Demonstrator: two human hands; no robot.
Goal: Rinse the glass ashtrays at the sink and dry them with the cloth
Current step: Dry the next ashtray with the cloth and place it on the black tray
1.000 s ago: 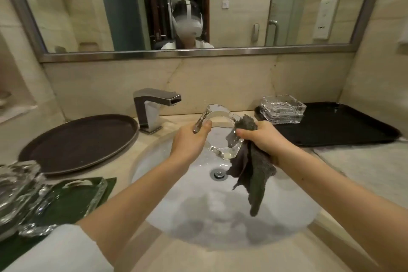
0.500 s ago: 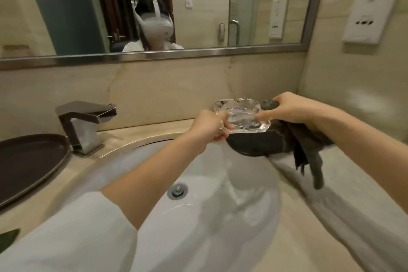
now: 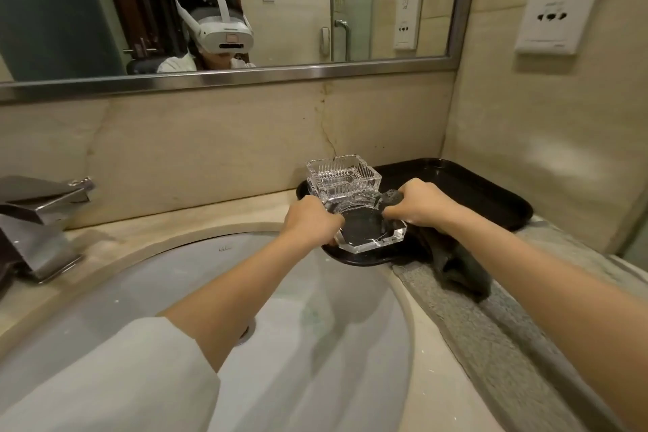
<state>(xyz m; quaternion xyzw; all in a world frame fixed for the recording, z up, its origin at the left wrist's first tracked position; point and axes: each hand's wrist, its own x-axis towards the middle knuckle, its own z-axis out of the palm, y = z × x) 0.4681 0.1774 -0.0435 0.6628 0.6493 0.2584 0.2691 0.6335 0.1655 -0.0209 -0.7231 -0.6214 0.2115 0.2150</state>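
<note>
Your left hand (image 3: 310, 221) and right hand (image 3: 417, 205) clamp their fingers on opposite edges of the glass ashtray (image 3: 370, 233) over the black tray (image 3: 456, 186); your right also pinches the dark cloth (image 3: 456, 263).

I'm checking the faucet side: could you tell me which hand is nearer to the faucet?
The left hand, gripping the ashtray's near-left edge, lies closer to the faucet. The right hand holds the cloth at the ashtray's far side.

Beige stone walls, a wide steel-framed mirror (image 3: 315, 3), a white wall panel (image 3: 557, 0), and a marble worktop (image 3: 438, 354).
</note>
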